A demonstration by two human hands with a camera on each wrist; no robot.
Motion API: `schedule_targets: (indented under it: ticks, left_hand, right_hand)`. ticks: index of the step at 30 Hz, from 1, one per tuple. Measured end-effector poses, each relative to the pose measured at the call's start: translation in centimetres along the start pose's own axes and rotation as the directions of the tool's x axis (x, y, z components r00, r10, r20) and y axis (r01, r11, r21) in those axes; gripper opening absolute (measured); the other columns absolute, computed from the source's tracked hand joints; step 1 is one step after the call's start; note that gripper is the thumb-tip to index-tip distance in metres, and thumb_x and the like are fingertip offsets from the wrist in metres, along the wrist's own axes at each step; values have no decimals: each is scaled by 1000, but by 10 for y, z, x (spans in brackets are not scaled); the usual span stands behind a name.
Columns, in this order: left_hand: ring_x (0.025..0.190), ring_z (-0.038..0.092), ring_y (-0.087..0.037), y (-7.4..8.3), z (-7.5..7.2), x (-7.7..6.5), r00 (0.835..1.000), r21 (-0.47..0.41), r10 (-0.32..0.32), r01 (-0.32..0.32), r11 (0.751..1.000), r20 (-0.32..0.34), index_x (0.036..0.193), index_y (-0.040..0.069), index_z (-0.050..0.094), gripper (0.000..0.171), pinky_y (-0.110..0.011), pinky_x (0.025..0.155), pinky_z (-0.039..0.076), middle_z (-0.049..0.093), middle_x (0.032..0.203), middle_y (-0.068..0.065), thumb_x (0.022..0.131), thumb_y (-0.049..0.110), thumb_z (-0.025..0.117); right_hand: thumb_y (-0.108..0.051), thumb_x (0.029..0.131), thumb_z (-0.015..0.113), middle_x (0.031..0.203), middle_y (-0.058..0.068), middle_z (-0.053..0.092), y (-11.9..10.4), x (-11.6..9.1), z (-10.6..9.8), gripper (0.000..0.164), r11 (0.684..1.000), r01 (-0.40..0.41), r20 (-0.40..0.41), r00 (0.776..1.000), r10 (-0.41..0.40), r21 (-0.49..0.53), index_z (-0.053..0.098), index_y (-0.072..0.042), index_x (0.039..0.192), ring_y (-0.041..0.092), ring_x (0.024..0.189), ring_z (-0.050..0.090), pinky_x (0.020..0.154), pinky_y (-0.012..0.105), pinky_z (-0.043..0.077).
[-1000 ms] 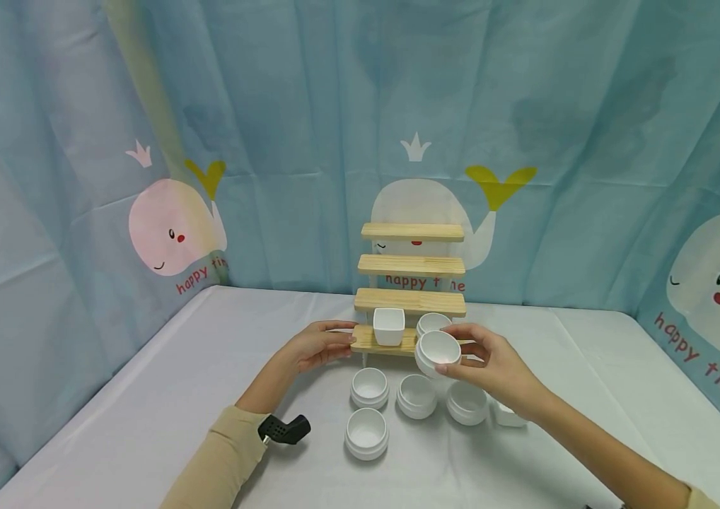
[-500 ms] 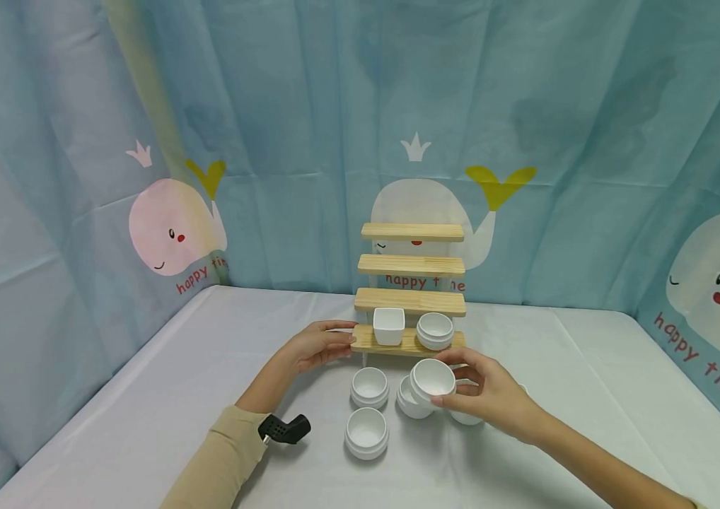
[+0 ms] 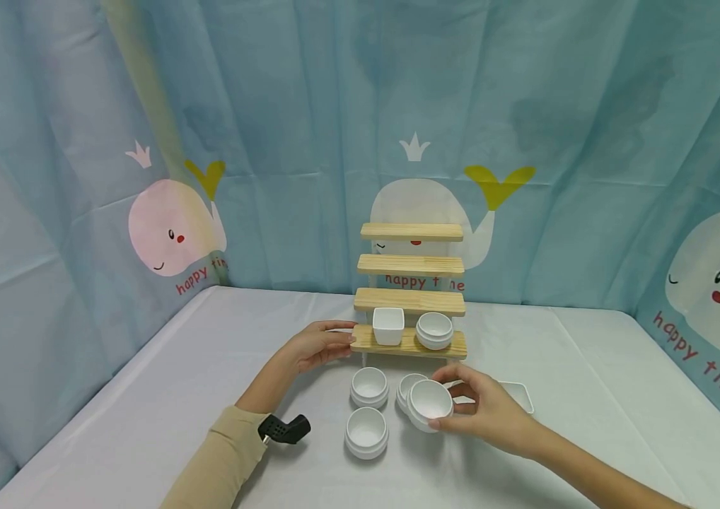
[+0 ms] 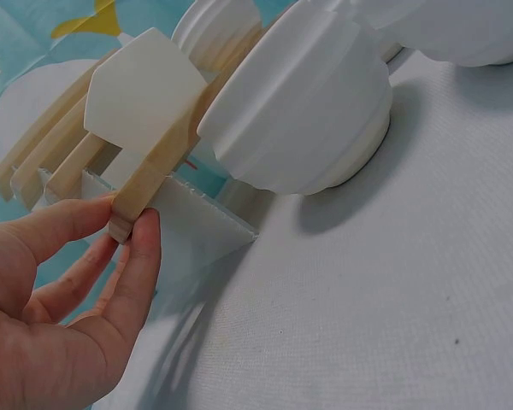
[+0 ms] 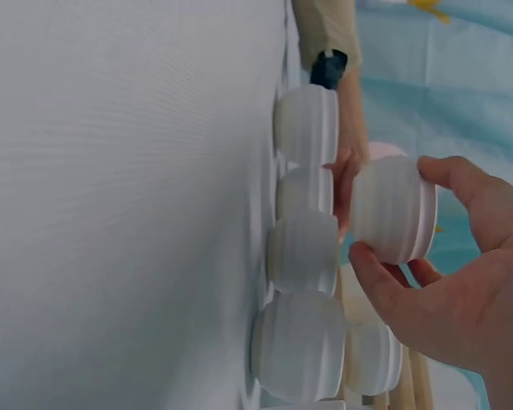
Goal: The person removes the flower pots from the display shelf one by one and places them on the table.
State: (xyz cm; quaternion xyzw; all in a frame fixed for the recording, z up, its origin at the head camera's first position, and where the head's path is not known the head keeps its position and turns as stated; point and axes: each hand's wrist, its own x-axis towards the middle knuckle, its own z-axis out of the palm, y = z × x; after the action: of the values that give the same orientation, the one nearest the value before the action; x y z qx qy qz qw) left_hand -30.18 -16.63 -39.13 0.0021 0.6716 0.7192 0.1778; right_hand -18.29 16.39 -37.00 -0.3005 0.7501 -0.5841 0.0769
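Note:
My left hand (image 3: 315, 346) pinches the left end of the lowest step of a tiered wooden display stand (image 3: 409, 302), thumb above and fingers below in the left wrist view. With thumb and fingers, my right hand (image 3: 496, 413) holds a white round bowl (image 3: 431, 401) by its sides. In the right wrist view that bowl hangs above the table, apart from the bowls beneath. A square white bowl (image 3: 388, 326) and a round white bowl (image 3: 434, 331) sit on the lowest step. Two white bowls stand in front of the stand, the far bowl (image 3: 369, 387) and the near bowl (image 3: 366, 433).
Another white bowl (image 3: 408, 389) is partly covered by the held one. Behind my right hand a low white square dish (image 3: 518, 396) shows its rim. The white-covered table (image 3: 258, 311) ends at a blue whale-print curtain (image 3: 309, 141).
My right hand has carried the round bowl from in front of the lowest step down and nearer, over the table bowls. The left hand keeps its place on the stand.

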Motion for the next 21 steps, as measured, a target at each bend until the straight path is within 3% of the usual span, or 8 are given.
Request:
schedule_targets:
  ticks: [11, 21]
  left_hand:
    - [84, 72, -11, -1, -1, 0, 1000, -11, 0, 0, 1000, 0, 153, -9, 46, 53, -22, 77, 63, 70, 106, -10, 103, -2, 62]
    - [85, 72, -11, -1, -1, 1, 1000, -12, -2, 2, 1000, 1, 153, -9, 46, 54, -22, 78, 63, 70, 108, -10, 103, -2, 63]
  right_hand:
    - [-5, 83, 87, 127, 19, 60, 6, -5, 8, 55, 1000, -18, 33, 999, 19, -7, 58, 9, 128, 10, 103, 67, 88, 28, 63]
    - [-10, 82, 90, 125, 18, 62, 11, -9, 14, 54, 997, 30, 50, 998, -26, -70, 62, 6, 125, 7, 103, 66, 86, 27, 63]
